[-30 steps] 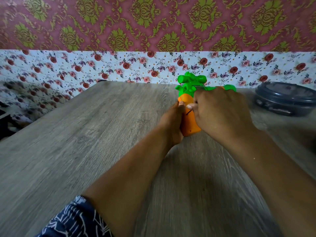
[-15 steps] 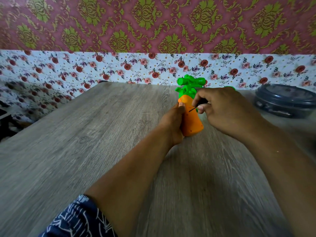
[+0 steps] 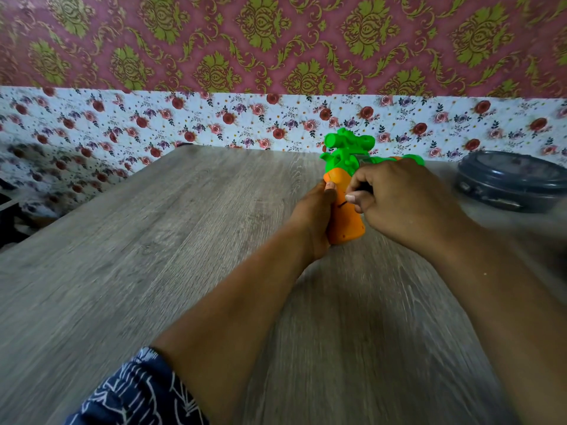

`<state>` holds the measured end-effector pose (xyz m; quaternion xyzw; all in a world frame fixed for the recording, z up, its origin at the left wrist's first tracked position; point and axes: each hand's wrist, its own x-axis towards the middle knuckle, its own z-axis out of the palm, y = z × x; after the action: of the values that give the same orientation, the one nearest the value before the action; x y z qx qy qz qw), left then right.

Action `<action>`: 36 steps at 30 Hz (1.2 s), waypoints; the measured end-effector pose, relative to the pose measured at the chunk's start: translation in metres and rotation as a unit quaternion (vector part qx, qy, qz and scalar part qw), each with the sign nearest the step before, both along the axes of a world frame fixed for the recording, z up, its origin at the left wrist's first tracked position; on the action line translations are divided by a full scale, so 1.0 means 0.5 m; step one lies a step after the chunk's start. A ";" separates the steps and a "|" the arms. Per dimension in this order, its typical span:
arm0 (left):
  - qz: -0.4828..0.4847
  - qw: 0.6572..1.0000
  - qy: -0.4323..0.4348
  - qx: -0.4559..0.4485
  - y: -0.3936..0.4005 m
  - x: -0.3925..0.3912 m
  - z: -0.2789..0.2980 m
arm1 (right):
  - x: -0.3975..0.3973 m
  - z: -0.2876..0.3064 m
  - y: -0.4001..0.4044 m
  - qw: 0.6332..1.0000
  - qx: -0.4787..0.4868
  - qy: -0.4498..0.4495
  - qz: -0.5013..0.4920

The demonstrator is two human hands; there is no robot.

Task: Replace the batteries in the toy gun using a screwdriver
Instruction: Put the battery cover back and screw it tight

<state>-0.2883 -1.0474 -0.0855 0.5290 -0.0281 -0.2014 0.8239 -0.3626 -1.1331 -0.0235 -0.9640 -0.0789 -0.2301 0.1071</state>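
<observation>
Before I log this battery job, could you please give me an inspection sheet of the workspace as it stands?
Surface: grey wood-grain table, bare over most of what shows.
Job's things: orange and green toy gun held with its orange grip toward the camera; thin dark screwdriver tip at the grip. No batteries seen.
Clutter: dark round lidded container at the far right, apart from the toy.
Grippers: left hand wraps the grip from the left; right hand closed on the screwdriver, whose handle is mostly hidden by the fingers.
Cables: nothing seen.
Surroundings: floral wallpaper band behind the table, maroon and gold pattern above it.
</observation>
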 end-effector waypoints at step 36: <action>0.034 0.998 -0.013 0.046 -0.004 0.002 -0.006 | -0.002 -0.014 0.024 0.989 -0.099 -0.079 -0.073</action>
<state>-0.2873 -1.0495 -0.0884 0.5698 -0.0114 -0.1670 0.8045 -0.3637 -1.1210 -0.0303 -0.9520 -0.0393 -0.3034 -0.0126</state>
